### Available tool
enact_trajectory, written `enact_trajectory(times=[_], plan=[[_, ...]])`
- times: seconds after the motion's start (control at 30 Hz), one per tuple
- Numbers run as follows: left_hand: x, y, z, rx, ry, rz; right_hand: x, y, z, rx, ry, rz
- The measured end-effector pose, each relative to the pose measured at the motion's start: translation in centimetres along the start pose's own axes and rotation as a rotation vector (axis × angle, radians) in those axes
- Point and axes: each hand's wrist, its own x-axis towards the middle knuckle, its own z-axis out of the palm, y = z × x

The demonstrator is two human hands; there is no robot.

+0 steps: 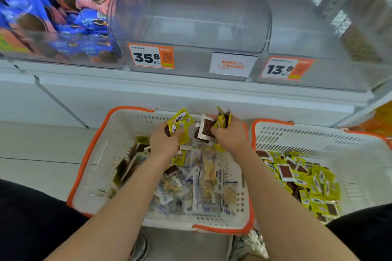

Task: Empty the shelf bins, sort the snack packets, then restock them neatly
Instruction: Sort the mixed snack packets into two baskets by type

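Now, over the white orange-rimmed plastic basket, yellow foil snack packets are being clenched in the left hand and the right hand. The second basket of sorted yellow packets is lying rightward, nearer the right hand, and clear plastic shelf bins are waiting beyond.

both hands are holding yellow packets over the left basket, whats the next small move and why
Probably carry what the left hand and right hand grip, yellow-and-brown snack packets, over to the right white orange-rimmed plastic basket and drop them: its pile matches, while the left basket below holds mixed kinds.
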Motion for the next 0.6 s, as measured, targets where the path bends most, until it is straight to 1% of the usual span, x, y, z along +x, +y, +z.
enact_trajectory(times=[0.03,0.07,0.1,0.2,0.27,0.33,0.37,0.4,0.47,0.5,0.53,0.6], plan=[[-0.9,0.4,1.5,0.04,0.023,0.026,0.0,0.5,-1.6,-0.013,0.042,0.048],[-1.7,0.8,3.2,0.074,0.004,0.04,-0.1,1.0,-3.3,0.006,0.065,0.117],[-2.8,1.6,5.0,0.071,-0.049,0.049,-0.3,1.7,-5.1,0.05,0.085,0.198],[-5.6,3.5,10.2,-0.005,-0.236,-0.006,-1.8,4.2,-10.6,0.15,0.137,0.458],[-7.3,4.9,13.4,-0.01,-0.332,-0.003,-3.1,5.9,-14.3,0.168,0.189,0.549],[-8.7,5.6,16.4,0.033,-0.427,0.018,-4.2,7.1,-16.8,0.168,0.204,0.58],[-9.3,6.0,17.5,0.075,-0.488,0.028,-4.3,7.9,-17.6,0.136,0.176,0.615],[-9.6,6.0,18.4,0.107,-0.573,0.017,-4.8,8.0,-17.9,0.084,0.158,0.648],[-9.7,5.9,19.4,0.117,-0.768,-0.026,-4.8,8.8,-18.1,0.105,0.167,0.706],[-9.7,5.9,19.5,0.145,-0.844,-0.001,-4.7,9.5,-18.0,0.09,0.193,0.699],[-9.7,5.9,19.1,0.21,-0.877,0.062,-4.8,9.3,-17.9,0.039,0.201,0.659],[-9.4,5.9,17.9,0.279,-0.891,0.209,-4.9,8.4,-17.1,-0.127,0.254,0.514]])
